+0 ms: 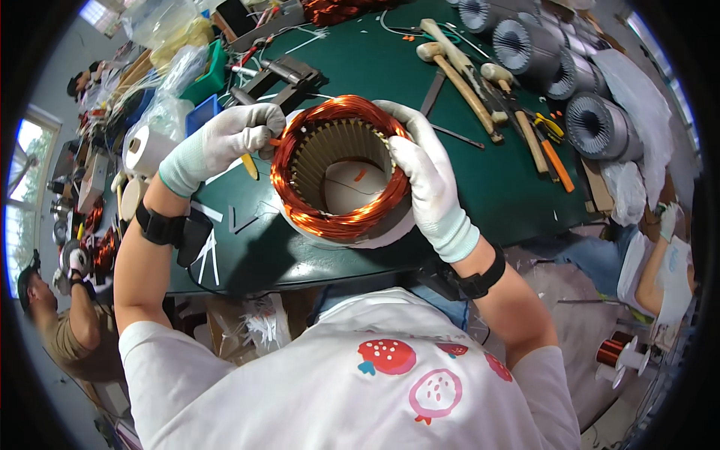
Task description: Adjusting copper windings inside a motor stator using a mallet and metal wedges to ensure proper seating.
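Note:
A motor stator (341, 169) with thick copper windings around its top rim stands upright before me on the green table. Pale slot liners line its bore, and a small orange scrap shows at the bottom inside. White-gloved, my left hand (236, 139) is closed at the stator's left rim, its fingertips pinching a small orange strip (275, 142) beside the windings. My right hand (427, 169), gloved too, wraps the right side of the stator, with the thumb on the coil near the inner edge and the fingers behind it.
Wooden-handled mallets (459, 82), an orange-handled tool (556, 163) and yellow-handled cutters (550, 127) lie to the right. Grey stator cores (600, 124) stack at the far right. A white spool (146, 150) and blue bin (202, 116) stand left. Co-workers sit on both sides.

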The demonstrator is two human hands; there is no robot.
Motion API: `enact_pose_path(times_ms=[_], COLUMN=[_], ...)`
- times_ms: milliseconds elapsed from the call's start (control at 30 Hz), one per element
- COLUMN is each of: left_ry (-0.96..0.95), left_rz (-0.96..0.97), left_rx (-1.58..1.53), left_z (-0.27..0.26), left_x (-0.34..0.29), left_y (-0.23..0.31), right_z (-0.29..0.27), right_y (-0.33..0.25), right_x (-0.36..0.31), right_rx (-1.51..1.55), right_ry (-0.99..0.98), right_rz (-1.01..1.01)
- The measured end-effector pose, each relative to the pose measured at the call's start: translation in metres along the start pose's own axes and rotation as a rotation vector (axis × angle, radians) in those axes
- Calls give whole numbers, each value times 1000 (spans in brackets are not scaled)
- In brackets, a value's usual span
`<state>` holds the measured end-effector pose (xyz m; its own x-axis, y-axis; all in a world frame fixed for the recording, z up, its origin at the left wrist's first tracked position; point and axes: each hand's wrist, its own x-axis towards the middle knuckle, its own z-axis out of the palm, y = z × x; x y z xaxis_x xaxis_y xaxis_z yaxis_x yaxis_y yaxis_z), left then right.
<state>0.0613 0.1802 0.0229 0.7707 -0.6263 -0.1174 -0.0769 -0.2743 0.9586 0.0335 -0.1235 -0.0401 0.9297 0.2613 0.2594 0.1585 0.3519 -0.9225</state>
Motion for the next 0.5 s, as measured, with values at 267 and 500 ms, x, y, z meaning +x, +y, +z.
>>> enact_pose_path(times_ms=[267, 500], left_ry=[372, 970], left_rz=[267, 63], left_rx=[-191, 222], left_z=[26, 154], left_x=[-69, -59], left_y=[-4, -6], right_z=[4, 18], right_y=[-2, 2], right_x=[-1, -11], right_rx=[-18, 51], right_ry=[-21, 81], right_rz=[28, -78])
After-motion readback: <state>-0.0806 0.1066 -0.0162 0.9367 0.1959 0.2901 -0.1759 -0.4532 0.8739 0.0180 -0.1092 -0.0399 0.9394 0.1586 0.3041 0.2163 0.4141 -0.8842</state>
